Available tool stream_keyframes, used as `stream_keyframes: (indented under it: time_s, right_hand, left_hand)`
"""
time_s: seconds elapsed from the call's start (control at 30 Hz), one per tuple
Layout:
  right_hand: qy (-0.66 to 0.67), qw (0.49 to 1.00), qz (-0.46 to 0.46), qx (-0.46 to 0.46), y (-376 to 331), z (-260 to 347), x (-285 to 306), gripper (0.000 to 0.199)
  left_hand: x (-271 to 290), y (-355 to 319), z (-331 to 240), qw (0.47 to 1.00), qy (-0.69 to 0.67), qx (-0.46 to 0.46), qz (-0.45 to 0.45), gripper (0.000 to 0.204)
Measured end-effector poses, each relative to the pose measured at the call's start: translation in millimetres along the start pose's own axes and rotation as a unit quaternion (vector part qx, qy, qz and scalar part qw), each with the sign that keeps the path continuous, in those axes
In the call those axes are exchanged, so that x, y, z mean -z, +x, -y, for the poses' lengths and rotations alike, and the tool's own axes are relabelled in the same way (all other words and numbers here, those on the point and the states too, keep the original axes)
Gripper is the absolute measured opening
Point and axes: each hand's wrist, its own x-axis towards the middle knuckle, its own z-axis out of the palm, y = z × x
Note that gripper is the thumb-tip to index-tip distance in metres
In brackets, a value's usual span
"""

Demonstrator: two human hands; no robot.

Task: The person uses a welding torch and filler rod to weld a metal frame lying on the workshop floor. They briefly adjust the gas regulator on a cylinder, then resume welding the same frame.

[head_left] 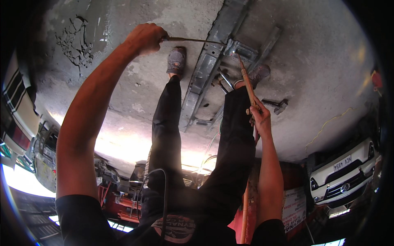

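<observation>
My left hand (145,39), closed in a fist, grips one end of a thin rust-brown rod (193,40). The rod's far end reaches a small metal bracket (243,51) on a long grey steel rail (204,69) lying on the floor. In my right hand (260,115) is a long brass-coloured gas torch (247,82), fingers wrapped round its body near the valve. The torch's narrow tip points at the bracket, near the rod's end, where a small bright spot shows. Whether rod or tip touches the metal, I cannot tell.
A hammer (280,106) lies on the concrete right of my legs. A second, thinner rail (269,47) runs beside the first. My shoes (176,60) stand either side of the big rail. A yellow cord (328,123) and a parked white vehicle (342,174) are at the right.
</observation>
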Motion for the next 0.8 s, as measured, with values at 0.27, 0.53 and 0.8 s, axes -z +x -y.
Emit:
stream_keyframes:
  time_s: [0.27, 0.53, 0.8]
  right_hand:
    - [0.004, 1.000, -0.007, 0.007, 2.6, 2.8, 0.9, 0.049]
    - [-0.004, 1.000, -0.014, 0.012, 4.7, 1.2, 1.6, 0.050]
    - [-0.002, 1.000, -0.020, 0.015, 6.8, 3.8, 0.4, 0.050]
  left_hand:
    - [-0.5, -0.4, 0.3, 1.000, 0.001, -0.005, -0.010, 0.030]
    - [-3.4, 2.3, 4.9, 1.000, 0.006, -0.004, -0.011, 0.030]
    - [-5.8, 2.3, 7.1, 1.000, -0.002, -0.013, -0.028, 0.029]
